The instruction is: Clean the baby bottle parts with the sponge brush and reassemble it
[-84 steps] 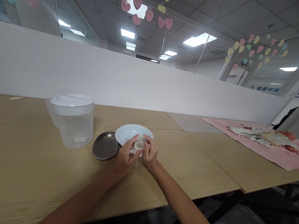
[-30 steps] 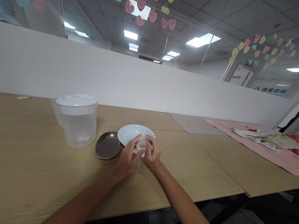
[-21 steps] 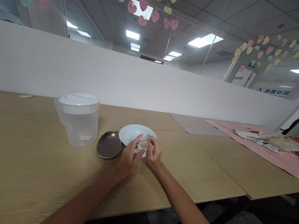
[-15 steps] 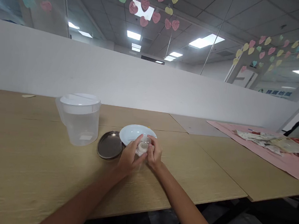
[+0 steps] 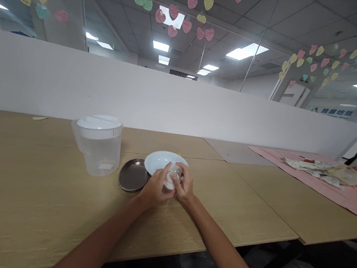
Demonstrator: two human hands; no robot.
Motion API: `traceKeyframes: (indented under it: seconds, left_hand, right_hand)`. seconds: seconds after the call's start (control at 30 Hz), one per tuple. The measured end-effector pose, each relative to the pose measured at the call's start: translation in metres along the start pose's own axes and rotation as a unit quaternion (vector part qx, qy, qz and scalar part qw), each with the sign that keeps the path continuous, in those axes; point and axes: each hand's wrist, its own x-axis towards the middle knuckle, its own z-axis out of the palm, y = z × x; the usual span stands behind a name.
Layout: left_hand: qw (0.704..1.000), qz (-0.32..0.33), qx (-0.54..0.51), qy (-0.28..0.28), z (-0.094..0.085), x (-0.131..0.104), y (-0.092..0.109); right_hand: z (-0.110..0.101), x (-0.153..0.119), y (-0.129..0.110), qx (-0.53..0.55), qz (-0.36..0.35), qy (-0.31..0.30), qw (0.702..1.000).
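Note:
Both hands grip a small clear container with a white ring [image 5: 167, 184] and a rounded clear top, in front of the pale blue bowl. My left hand [image 5: 154, 190] curls round its left side, thumb beneath the ring. On the right, my right hand [image 5: 185, 186] has its fingers at the clear top and its thumb against the ring. The fingers hide much of the container, so its exact kind cannot be made out. Behind the hands, the shallow bowl [image 5: 155, 160] stands beside a round dark metal dish [image 5: 132, 176], which lies left of my left hand.
A translucent lidded pitcher [image 5: 102, 154] stands to the left on the wooden table [image 5: 63, 211]. At the far right a pink cloth [image 5: 327, 192] bears crumpled printed packaging [image 5: 308, 166]. A white partition [image 5: 168, 107] with glass above runs along the back.
My right thumb has moved lower and inward onto the white ring, and the container has turned slightly in my hands. The whole view has shifted a little.

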Motion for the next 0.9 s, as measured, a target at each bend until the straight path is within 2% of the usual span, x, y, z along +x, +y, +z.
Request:
traceKeyframes:
  seconds: [0.17, 0.3, 0.53, 0.9]
  left_hand:
    - [1.000, 0.026, 0.005, 0.010, 0.0001, -0.0009, -0.0026]
    - [0.999, 0.034, 0.008, 0.014, 0.0007, -0.0023, -0.0032]
    - [1.000, 0.018, 0.012, 0.022, 0.0028, -0.0059, -0.0039]
    - [0.998, 0.033, 0.032, 0.041, 0.0047, -0.0090, -0.0074]
  right_hand:
    - [0.0016, -0.0006, 0.0003, 0.027, 0.035, 0.000, 0.999]
    - [0.0033, -0.0006, 0.0032, 0.055, 0.030, 0.013, 0.998]
    - [0.0042, -0.0006, 0.0061, 0.089, 0.051, 0.013, 0.995]
    - [0.0083, 0.0044, 0.0011, 0.120, 0.067, 0.027, 0.990]
